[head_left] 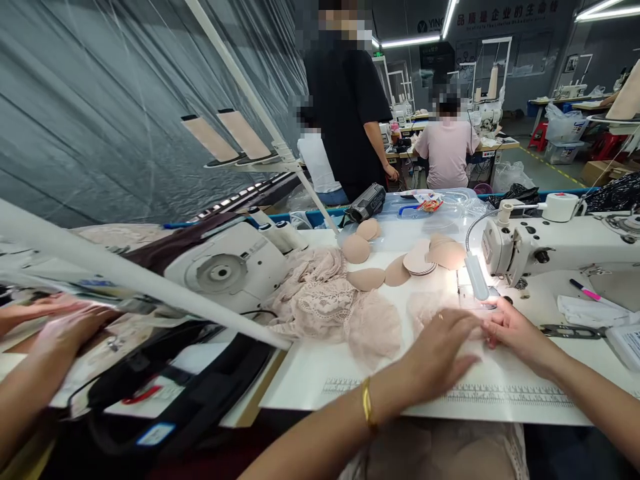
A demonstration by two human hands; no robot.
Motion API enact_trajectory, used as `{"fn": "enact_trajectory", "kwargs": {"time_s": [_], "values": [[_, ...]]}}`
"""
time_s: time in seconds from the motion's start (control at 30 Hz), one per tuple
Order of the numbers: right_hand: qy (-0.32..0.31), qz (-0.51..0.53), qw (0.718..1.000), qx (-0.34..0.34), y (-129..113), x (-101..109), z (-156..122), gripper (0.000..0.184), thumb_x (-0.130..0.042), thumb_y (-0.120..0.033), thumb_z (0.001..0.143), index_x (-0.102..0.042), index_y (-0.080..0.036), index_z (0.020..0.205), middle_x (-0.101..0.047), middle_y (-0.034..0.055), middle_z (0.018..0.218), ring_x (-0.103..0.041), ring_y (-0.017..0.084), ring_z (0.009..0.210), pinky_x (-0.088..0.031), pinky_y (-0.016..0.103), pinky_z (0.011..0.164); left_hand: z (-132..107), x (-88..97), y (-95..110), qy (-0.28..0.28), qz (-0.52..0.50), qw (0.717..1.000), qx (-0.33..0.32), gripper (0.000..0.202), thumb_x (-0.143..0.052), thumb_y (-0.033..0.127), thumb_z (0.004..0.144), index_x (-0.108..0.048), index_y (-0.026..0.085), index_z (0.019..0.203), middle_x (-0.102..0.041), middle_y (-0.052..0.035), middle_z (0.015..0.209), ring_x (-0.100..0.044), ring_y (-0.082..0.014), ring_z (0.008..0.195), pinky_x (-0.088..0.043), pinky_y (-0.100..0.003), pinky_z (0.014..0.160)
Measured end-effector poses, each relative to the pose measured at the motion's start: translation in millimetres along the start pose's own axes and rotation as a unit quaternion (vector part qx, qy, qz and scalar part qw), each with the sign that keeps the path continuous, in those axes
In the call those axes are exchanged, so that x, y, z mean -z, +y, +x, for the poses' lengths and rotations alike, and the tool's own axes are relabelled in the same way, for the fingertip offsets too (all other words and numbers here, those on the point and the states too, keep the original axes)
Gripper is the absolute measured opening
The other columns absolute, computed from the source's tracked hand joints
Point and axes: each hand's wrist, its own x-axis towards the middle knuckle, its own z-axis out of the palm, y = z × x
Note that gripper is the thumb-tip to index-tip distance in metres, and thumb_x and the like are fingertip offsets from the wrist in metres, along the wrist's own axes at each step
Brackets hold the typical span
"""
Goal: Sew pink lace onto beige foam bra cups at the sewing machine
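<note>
My left hand (440, 353), with a gold bracelet at the wrist, lies flat and open on a pale lace piece (425, 308) on the white sewing table (350, 373). My right hand (513, 330) is just right of it, under the lamp. Its thumb and fingers are drawn together on the brightly lit edge of the same fabric. Both hands sit right in front of the needle area of the white sewing machine (560, 247). The fingertips of the two hands nearly touch.
A heap of beige lace (320, 293) and several foam bra cups (367, 279) lie behind my hands. Scissors (570, 331) and a pink pen (590, 293) are on the right. Another machine (225, 267) stands on the left, where another person's hands (55, 327) work. Two people are at the back.
</note>
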Motion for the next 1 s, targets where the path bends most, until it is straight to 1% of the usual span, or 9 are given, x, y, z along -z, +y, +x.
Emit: {"fn": "enact_trajectory", "kwargs": {"time_s": [0.1,0.2,0.27,0.33,0.4,0.5,0.6,0.8,1.0], "values": [[0.019,0.070,0.997,0.008,-6.0,-22.6,-8.2,0.070,-0.079,-0.063,0.086,-0.053,-0.023,0.137,-0.064,-0.0060,0.076,-0.057,0.015,0.062,-0.047,0.032,0.066,-43.4,-14.9,41.9,-0.110,-0.324,0.929,0.139,0.052,-0.047,0.072,0.104,-0.054,0.021,0.114,-0.070,-0.0104,0.100,-0.066,-0.0219,0.088,-0.056,-0.038,0.084],[0.047,0.126,0.991,0.018,-6.8,-38.8,-25.4,0.070,-0.081,-0.061,0.087,-0.053,-0.026,0.140,-0.063,-0.0045,0.078,-0.056,0.014,0.061,-0.043,0.028,0.058,-56.3,-43.7,55.6,-0.149,-0.604,0.723,0.299,0.067,-0.037,0.087,0.097,-0.054,0.022,0.100,-0.067,-0.0036,0.075,-0.065,-0.0171,0.063,-0.054,-0.032,0.069],[0.069,0.142,0.987,0.035,-1.7,-45.1,-41.4,0.067,-0.082,-0.058,0.087,-0.053,-0.029,0.141,-0.063,-0.0041,0.080,-0.056,0.014,0.060,-0.044,0.028,0.056,-49.3,-56.2,51.4,-0.011,-0.695,0.626,0.353,0.066,-0.057,0.084,0.092,-0.061,0.019,0.099,-0.074,-0.0092,0.089,-0.071,-0.0178,0.074,-0.057,-0.031,0.076],[0.084,0.131,0.987,0.051,6.8,-48.3,-58.5,0.065,-0.082,-0.056,0.088,-0.054,-0.031,0.140,-0.062,-0.0038,0.079,-0.056,0.015,0.061,-0.048,0.029,0.056,-36.8,-58.6,43.4,0.167,-0.714,0.578,0.360,0.059,-0.080,0.071,0.084,-0.069,0.015,0.102,-0.076,-0.0138,0.112,-0.073,-0.0198,0.095,-0.057,-0.030,0.087],[0.097,0.102,0.988,0.061,14.9,-49.9,-73.2,0.062,-0.082,-0.055,0.088,-0.057,-0.032,0.139,-0.064,-0.0026,0.080,-0.058,0.017,0.062,-0.050,0.031,0.058,-24.9,-54.3,36.9,0.283,-0.695,0.556,0.357,0.055,-0.095,0.053,0.073,-0.073,0.016,0.106,-0.076,-0.0117,0.121,-0.071,-0.0214,0.106,-0.057,-0.029,0.092],[0.116,0.083,0.988,0.059,19.2,-51.2,-84.9,0.062,-0.078,-0.057,0.091,-0.056,-0.034,0.144,-0.069,0.0008,0.087,-0.066,0.021,0.074,-0.056,0.035,0.067,-14.8,-46.6,33.8,0.333,-0.677,0.560,0.343,0.054,-0.101,0.040,0.066,-0.075,0.017,0.107,-0.078,-0.0080,0.111,-0.071,-0.0238,0.107,-0.056,-0.031,0.096],[0.109,0.126,0.985,0.044,16.4,-50.3,-82.6,0.073,-0.077,-0.059,0.092,-0.047,-0.036,0.155,-0.073,0.0035,0.098,-0.071,0.025,0.091,-0.058,0.039,0.082,-12.6,-44.7,35.2,0.294,-0.688,0.588,0.309,0.052,-0.100,0.037,0.068,-0.077,0.014,0.108,-0.080,-0.0112,0.110,-0.073,-0.0279,0.109,-0.056,-0.036,0.101],[0.142,0.188,0.971,0.034,20.1,-44.2,-69.4,0.084,-0.089,-0.055,0.080,-0.049,-0.035,0.151,-0.076,0.0031,0.094,-0.071,0.024,0.085,-0.058,0.035,0.075,-13.8,-49.1,36.1,0.190,-0.788,0.468,0.352,0.064,-0.092,0.059,0.075,-0.078,0.010,0.114,-0.079,-0.0155,0.118,-0.071,-0.0318,0.119,-0.058,-0.039,0.104],[0.176,0.234,0.956,0.021,15.6,-44.9,-68.4,0.078,-0.093,-0.051,0.076,-0.058,-0.033,0.142,-0.074,0.0013,0.090,-0.070,0.021,0.084,-0.059,0.033,0.077,-13.4,-53.8,40.0,0.268,-0.739,0.527,0.323,0.054,-0.101,0.031,0.069,-0.079,0.014,0.115,-0.077,-0.0134,0.126,-0.071,-0.0284,0.119,-0.058,-0.034,0.104]]}}
